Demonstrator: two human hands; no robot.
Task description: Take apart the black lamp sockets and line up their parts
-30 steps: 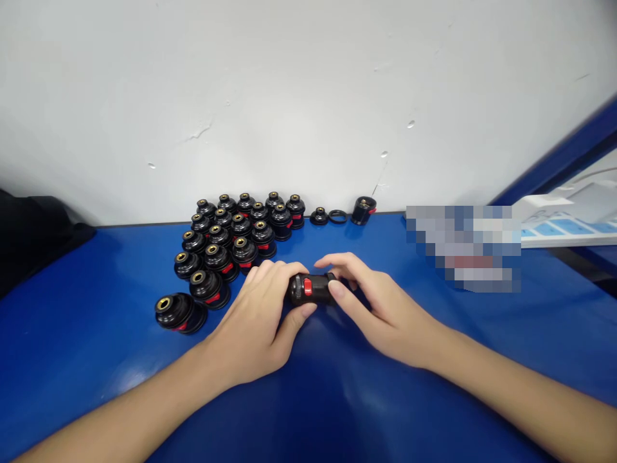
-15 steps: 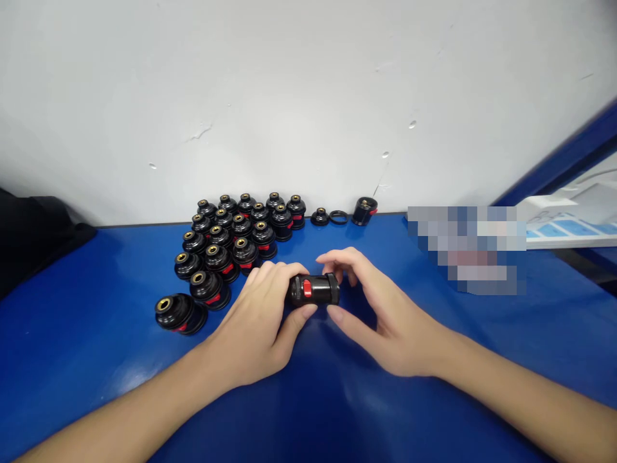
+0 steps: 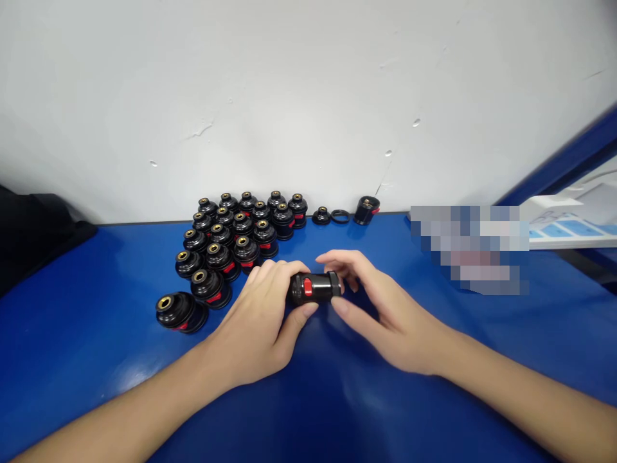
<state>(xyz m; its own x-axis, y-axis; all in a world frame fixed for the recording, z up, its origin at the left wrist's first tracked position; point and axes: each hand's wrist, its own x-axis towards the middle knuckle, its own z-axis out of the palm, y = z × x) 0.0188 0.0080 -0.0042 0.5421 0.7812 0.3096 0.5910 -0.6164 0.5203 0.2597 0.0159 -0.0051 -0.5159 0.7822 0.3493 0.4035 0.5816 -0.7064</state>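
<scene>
A black cylinder with a red tab (image 3: 319, 287) lies sideways above the blue table (image 3: 308, 411), its ringed end pointing right. My left hand (image 3: 263, 318) is wrapped round its left end, thumb below and fingers above. At the right end, my right hand (image 3: 380, 308) has its thumb touching the ring's lower edge, with the fingers curved apart behind it. Several similar black parts with brass centres (image 3: 220, 257) stand in rows to the left of the hands.
By the wall lie a small black cap (image 3: 322, 216), a black ring (image 3: 340, 217) and an upright black cylinder with a red tab (image 3: 366, 211). Black cloth (image 3: 38, 231) is at far left; a pixelated patch and white box (image 3: 554, 211) are at right.
My right thumb has moved up and slightly right, onto the edge of the ringed end. My left hand keeps its grip. The view has shifted slightly.
</scene>
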